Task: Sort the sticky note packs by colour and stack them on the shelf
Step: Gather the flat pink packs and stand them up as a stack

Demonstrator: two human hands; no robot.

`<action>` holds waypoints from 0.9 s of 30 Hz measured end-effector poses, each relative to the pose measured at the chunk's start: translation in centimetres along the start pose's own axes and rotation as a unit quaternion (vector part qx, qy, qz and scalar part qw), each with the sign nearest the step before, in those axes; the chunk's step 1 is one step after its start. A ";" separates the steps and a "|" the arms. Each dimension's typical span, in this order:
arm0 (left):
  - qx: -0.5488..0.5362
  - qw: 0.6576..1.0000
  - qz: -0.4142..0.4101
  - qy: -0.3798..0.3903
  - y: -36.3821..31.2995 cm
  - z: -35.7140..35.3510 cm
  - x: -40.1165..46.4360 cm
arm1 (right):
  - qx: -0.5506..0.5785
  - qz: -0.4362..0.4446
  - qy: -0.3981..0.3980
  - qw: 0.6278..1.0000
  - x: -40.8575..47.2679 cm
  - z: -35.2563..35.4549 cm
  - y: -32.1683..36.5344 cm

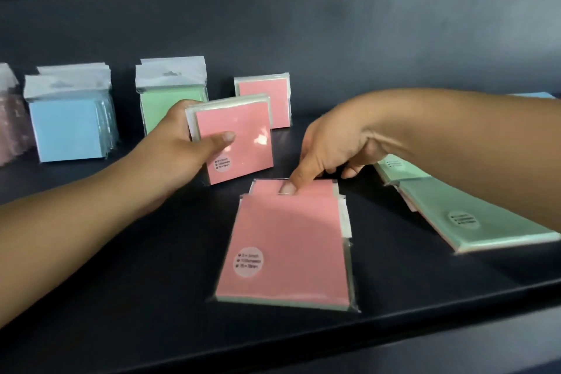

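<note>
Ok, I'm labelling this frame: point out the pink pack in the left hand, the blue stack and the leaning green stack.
Held pink pack [239, 127]: head view, pink face.
Blue stack [68, 130]: head view, front pack's face.
Green stack [159, 111]: head view, front pack's face.

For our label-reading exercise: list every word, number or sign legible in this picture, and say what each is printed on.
Round sticker on the flat pink pack: three bulleted lines, too blurred to read.
Round sticker on the pink pack in the left hand: three lines, blurred.
Round sticker on the front green pack: blurred.
Sticker on the green pack behind it: blurred.
Nothing else is printed legibly.
</note>
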State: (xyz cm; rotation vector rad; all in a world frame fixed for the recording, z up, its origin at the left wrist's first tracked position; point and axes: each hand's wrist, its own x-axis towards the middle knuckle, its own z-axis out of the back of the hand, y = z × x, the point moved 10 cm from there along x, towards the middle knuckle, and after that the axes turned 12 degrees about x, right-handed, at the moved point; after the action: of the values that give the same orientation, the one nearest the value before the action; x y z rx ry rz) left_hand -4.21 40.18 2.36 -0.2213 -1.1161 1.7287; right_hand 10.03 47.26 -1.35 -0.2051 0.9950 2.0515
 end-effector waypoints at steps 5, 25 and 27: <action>0.026 0.997 0.039 -0.065 -0.4 1.1 -0.8 | -0.012 0.066 0.036 0.997 0.9 0.1 1.4; -0.074 0.991 0.096 -0.051 0.8 1.7 -3.0 | -0.092 0.114 0.115 0.982 -4.6 -2.3 2.9; -0.138 0.987 0.086 0.001 0.6 0.7 -3.1 | 0.010 0.108 0.101 0.989 -4.5 -1.0 3.4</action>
State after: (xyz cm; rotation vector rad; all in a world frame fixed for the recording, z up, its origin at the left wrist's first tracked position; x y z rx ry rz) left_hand -3.57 37.19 1.22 -0.5042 -1.3667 1.7187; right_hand 10.30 42.65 2.03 -0.3100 1.2067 2.2487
